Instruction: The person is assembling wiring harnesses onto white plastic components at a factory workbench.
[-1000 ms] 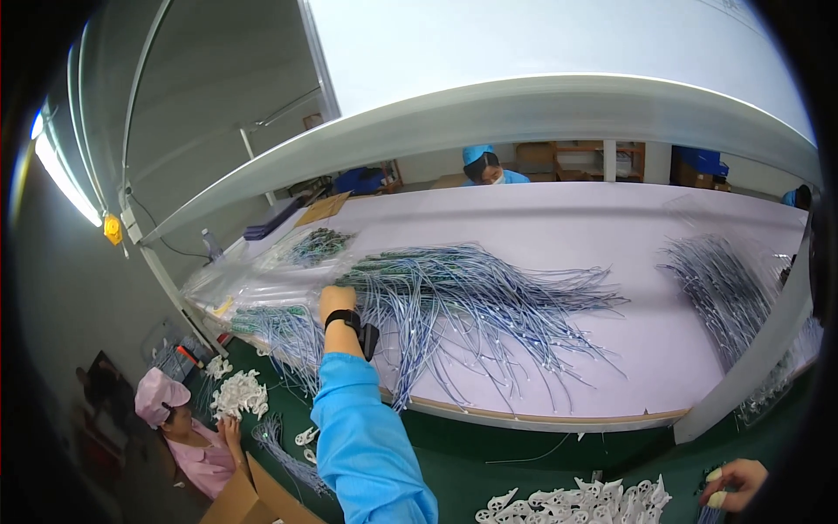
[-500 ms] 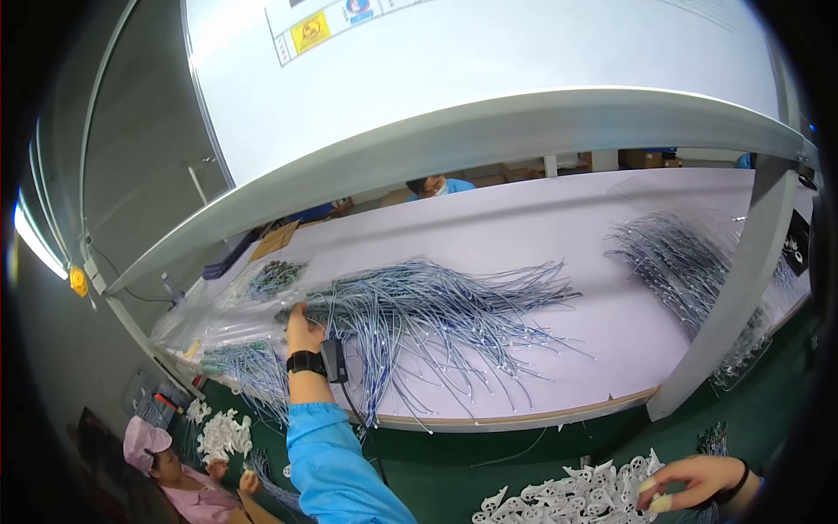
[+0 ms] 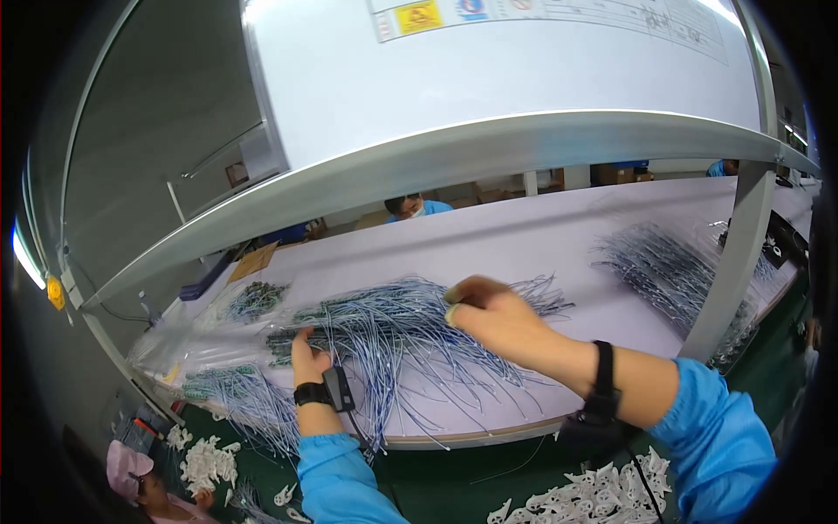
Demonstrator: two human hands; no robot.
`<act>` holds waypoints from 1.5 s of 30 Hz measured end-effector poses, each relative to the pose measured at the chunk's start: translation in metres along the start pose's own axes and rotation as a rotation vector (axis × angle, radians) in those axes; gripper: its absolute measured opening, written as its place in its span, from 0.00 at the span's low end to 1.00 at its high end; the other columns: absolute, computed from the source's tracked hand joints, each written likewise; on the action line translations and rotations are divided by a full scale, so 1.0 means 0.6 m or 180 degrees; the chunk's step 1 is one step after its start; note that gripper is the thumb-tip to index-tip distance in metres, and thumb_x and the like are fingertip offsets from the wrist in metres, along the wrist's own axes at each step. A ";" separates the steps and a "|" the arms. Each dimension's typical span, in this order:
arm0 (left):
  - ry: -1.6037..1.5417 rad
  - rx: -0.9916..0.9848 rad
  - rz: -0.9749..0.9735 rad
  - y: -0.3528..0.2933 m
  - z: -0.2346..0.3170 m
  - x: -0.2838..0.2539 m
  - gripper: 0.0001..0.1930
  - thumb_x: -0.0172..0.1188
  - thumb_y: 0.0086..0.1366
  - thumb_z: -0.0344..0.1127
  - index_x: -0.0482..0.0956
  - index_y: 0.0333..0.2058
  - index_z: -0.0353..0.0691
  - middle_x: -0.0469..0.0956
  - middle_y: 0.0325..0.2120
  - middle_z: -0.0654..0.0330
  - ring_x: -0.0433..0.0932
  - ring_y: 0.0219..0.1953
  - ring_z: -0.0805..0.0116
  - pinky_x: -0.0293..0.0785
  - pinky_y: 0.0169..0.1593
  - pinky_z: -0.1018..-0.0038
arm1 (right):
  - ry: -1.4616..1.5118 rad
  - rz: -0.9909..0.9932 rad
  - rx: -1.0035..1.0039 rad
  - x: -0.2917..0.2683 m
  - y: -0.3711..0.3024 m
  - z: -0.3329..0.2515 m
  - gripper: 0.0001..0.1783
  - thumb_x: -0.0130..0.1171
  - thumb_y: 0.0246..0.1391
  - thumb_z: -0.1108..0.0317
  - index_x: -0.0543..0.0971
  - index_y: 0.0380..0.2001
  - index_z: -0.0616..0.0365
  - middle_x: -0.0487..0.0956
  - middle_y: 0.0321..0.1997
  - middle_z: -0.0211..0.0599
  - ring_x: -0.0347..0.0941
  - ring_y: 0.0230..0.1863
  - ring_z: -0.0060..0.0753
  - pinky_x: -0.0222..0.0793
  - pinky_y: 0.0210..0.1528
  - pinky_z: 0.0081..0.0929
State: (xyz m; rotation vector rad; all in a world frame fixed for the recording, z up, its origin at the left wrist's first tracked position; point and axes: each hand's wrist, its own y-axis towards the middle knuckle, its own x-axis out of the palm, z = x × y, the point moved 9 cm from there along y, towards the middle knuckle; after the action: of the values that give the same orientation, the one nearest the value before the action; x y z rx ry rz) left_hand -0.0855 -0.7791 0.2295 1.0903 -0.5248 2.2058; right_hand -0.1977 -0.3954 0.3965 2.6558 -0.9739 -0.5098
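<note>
A large bundle of thin blue-grey wires (image 3: 410, 306) with pale tips lies fanned across the white table. My left hand (image 3: 307, 356) is closed at the bundle's dark green left end, some of its fingers hidden among the wires. Over the middle of the bundle is my right hand (image 3: 489, 314), slightly blurred, its fingers curved and its thumb apart from them. Pale yellow covers show on its fingertips. Nothing can be made out between them.
More wire bundles lie at the left edge (image 3: 244, 397) and right (image 3: 663, 271), some in clear plastic. White plastic parts (image 3: 602, 498) are heaped below the table's front edge. A metal crossbar (image 3: 489, 135) spans above the table. A co-worker in pink (image 3: 144, 485) sits lower left; another sits across.
My right hand has risen from the heap of white parts to above the wire bundle. My left hand stays at the bundle's left end. The whole view has shifted a little.
</note>
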 end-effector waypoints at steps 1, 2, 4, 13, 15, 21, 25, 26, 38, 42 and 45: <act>0.0047 0.0062 0.0121 0.012 -0.006 -0.017 0.11 0.53 0.57 0.30 0.71 0.40 0.37 0.76 0.34 0.53 0.76 0.37 0.51 0.74 0.44 0.52 | -0.0376 0.0042 -0.0036 0.010 0.029 0.038 0.20 0.56 0.47 0.64 0.73 0.40 0.69 0.76 0.34 0.43 0.72 0.35 0.34 0.67 0.41 0.27; 0.0087 0.0046 0.0284 0.019 -0.021 -0.020 0.11 0.54 0.58 0.31 0.71 0.40 0.39 0.77 0.34 0.53 0.76 0.36 0.52 0.74 0.41 0.53 | -0.0390 0.0057 -0.0036 0.013 0.059 0.078 0.20 0.56 0.47 0.64 0.73 0.40 0.69 0.76 0.34 0.43 0.72 0.35 0.34 0.67 0.41 0.27; 0.0168 -0.0291 -0.0002 -0.018 -0.039 0.015 0.10 0.53 0.59 0.31 0.71 0.40 0.37 0.77 0.34 0.54 0.76 0.35 0.53 0.74 0.40 0.54 | -0.1141 0.0120 -0.0468 0.001 0.087 0.100 0.23 0.55 0.48 0.61 0.72 0.41 0.71 0.76 0.38 0.50 0.72 0.40 0.44 0.67 0.45 0.32; 0.0391 -0.0131 0.0331 -0.090 -0.057 0.018 0.11 0.50 0.62 0.27 0.66 0.43 0.32 0.74 0.37 0.52 0.75 0.38 0.55 0.75 0.42 0.57 | -0.1195 -0.0527 0.0114 0.007 0.291 0.278 0.29 0.47 0.56 0.54 0.69 0.48 0.74 0.72 0.49 0.59 0.68 0.49 0.49 0.61 0.51 0.35; 0.0462 -0.0217 0.0381 -0.116 -0.065 0.049 0.13 0.50 0.62 0.28 0.64 0.44 0.32 0.74 0.38 0.51 0.75 0.38 0.53 0.74 0.42 0.54 | -0.1598 -0.0875 0.0174 0.031 0.301 0.289 0.30 0.47 0.56 0.53 0.71 0.47 0.74 0.74 0.45 0.55 0.71 0.42 0.43 0.65 0.45 0.34; 0.0293 -0.0224 0.0311 -0.110 -0.081 0.053 0.19 0.52 0.62 0.33 0.59 0.49 0.33 0.73 0.41 0.50 0.74 0.40 0.49 0.72 0.41 0.47 | -0.1512 -0.1112 0.0953 0.063 0.353 0.328 0.29 0.57 0.50 0.55 0.74 0.44 0.73 0.77 0.40 0.49 0.71 0.39 0.40 0.65 0.44 0.31; 0.0452 -0.0007 0.0178 -0.101 -0.072 0.061 0.18 0.54 0.61 0.29 0.63 0.49 0.36 0.73 0.42 0.54 0.74 0.42 0.51 0.74 0.43 0.53 | -0.1101 -0.0848 0.0765 0.052 0.361 0.319 0.26 0.62 0.46 0.59 0.75 0.42 0.70 0.77 0.38 0.45 0.71 0.39 0.38 0.65 0.42 0.31; 0.0466 -0.0007 0.0181 -0.096 -0.074 0.060 0.18 0.54 0.61 0.29 0.63 0.49 0.36 0.73 0.42 0.54 0.74 0.42 0.51 0.74 0.43 0.53 | -0.0838 -0.0820 0.0643 0.049 0.361 0.310 0.26 0.62 0.45 0.61 0.74 0.44 0.69 0.76 0.40 0.45 0.70 0.40 0.38 0.65 0.42 0.31; 0.1625 0.0800 0.0316 -0.066 -0.073 0.068 0.12 0.60 0.55 0.23 0.73 0.39 0.37 0.78 0.33 0.58 0.78 0.28 0.63 0.75 0.26 0.66 | -0.0693 -0.1075 0.0557 0.030 0.298 0.182 0.31 0.62 0.44 0.61 0.68 0.52 0.60 0.72 0.42 0.45 0.68 0.45 0.38 0.65 0.42 0.32; 0.1280 0.0526 0.0600 -0.081 -0.081 0.060 0.10 0.59 0.54 0.21 0.74 0.37 0.33 0.78 0.33 0.55 0.79 0.31 0.60 0.77 0.33 0.69 | -0.0440 -0.1535 0.0340 0.055 0.284 0.205 0.32 0.66 0.42 0.55 0.70 0.53 0.46 0.71 0.40 0.46 0.67 0.46 0.42 0.65 0.43 0.32; 0.0854 0.0351 0.0466 -0.085 -0.090 0.069 0.13 0.58 0.52 0.17 0.73 0.38 0.31 0.77 0.35 0.53 0.78 0.35 0.59 0.77 0.39 0.69 | -0.0169 -0.1410 0.0709 0.058 0.284 0.230 0.45 0.71 0.35 0.48 0.66 0.55 0.59 0.68 0.48 0.51 0.66 0.50 0.44 0.63 0.48 0.30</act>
State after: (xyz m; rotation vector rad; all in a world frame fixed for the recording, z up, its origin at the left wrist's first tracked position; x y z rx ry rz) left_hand -0.1010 -0.6958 0.2354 0.8126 -0.3791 2.4861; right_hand -0.3261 -0.5617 0.3256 3.0887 -0.4694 -0.5936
